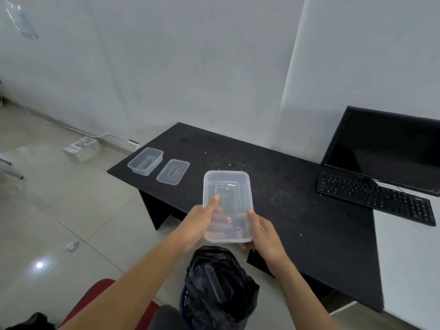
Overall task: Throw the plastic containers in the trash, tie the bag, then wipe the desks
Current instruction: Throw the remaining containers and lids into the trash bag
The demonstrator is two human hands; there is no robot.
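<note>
A clear plastic container (227,186) is held in the air between both hands, above the near edge of the black desk (297,210). My left hand (202,221) grips its left side, thumb over the rim and fingers underneath. Gripping the right side is my right hand (260,228). Directly below stands a bin lined with a black trash bag (219,289), with a clear lid inside it. A second clear container (145,161) and a flat clear lid (173,171) lie at the desk's far left end. Crumbs are scattered over the desk top.
A black monitor (385,148) and keyboard (376,198) sit at the right, partly on a white desk (409,258). A red chair seat (95,298) is at the bottom left. Crumpled paper (72,246) and a box (82,148) lie on the tiled floor.
</note>
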